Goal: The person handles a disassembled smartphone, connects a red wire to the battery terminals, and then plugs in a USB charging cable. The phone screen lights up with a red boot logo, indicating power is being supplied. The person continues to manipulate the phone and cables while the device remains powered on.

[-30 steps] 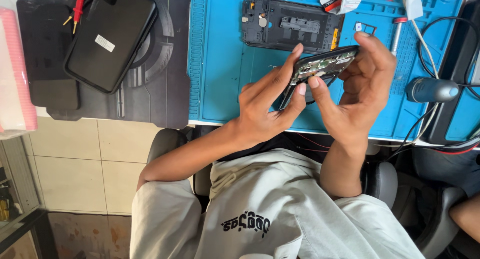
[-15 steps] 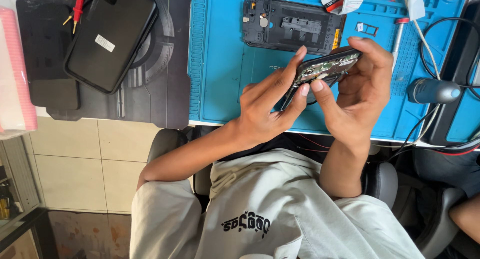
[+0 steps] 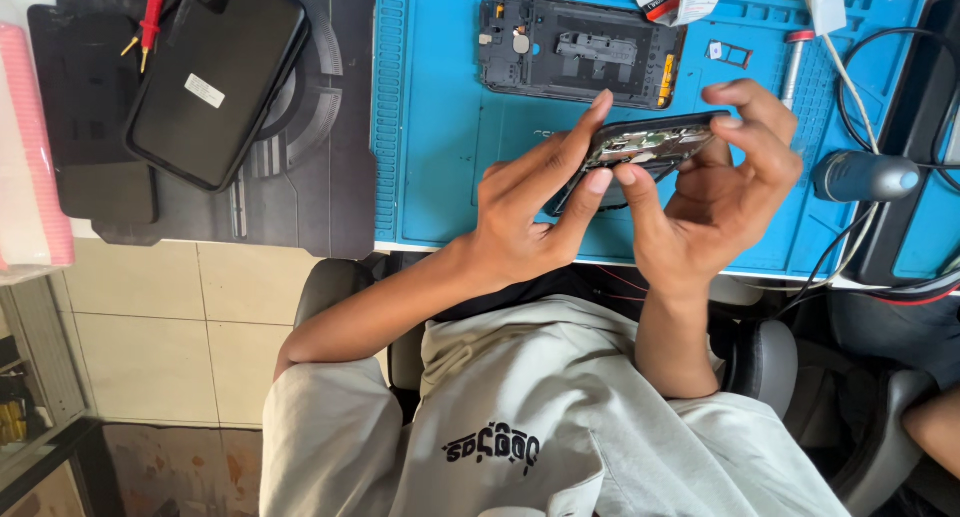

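The counter [image 3: 300,232] stretched across the far part of the view, and on its right half lay a blue work mat [image 3: 450,127], with a dark mat [image 3: 290,177] to the left of it. On that dark mat, well to the left of the hands, a black phone [image 3: 215,77] lay face down and at a slant, a red-handled tool [image 3: 150,12] just beyond its far left corner. On the blue mat, farther away than the hands, a dark phone back frame [image 3: 580,52] lay flat with its long axis running left to right. Nearer than that frame and raised off the mat, the opened phone body [image 3: 645,147] was held between both hands, its long axis running left to right and rising slightly toward the far right, its exposed inner side turned toward the person. The left hand [image 3: 530,212] came at it from the near left, fingers narrowed onto its left end, the forefinger stretched along the far edge. The right hand [image 3: 715,207] curled around the right end from the near right, fingertips bent over the far edge and thumb pressing from the near side. Both hands were equally close, each already gripping. A blue-tipped grey tool [image 3: 865,177] lay just right of the right hand, amid black cables [image 3: 880,67].
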